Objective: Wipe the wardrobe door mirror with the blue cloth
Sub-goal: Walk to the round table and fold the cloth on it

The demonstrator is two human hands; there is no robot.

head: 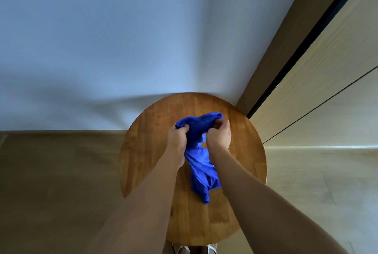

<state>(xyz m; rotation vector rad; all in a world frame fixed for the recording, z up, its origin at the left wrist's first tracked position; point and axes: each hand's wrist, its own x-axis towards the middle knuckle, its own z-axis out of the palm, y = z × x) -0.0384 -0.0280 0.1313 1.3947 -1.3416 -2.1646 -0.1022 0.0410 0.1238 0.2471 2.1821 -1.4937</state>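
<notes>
A bright blue cloth (pixel 199 161) hangs bunched over a round wooden table (pixel 147 151). My left hand (pixel 177 137) grips its top left corner and my right hand (pixel 218 136) pinches its top right edge. The cloth's upper part is stretched between the two hands and its lower part trails down toward me. No mirror surface shows in this view.
A pale wall (pixel 122 39) rises behind the table. To the right stands a light wooden wardrobe (pixel 327 82) with a dark gap along its door edge. The floor (pixel 51 182) is tan, and sandalled feet (pixel 194 249) show under the table's near edge.
</notes>
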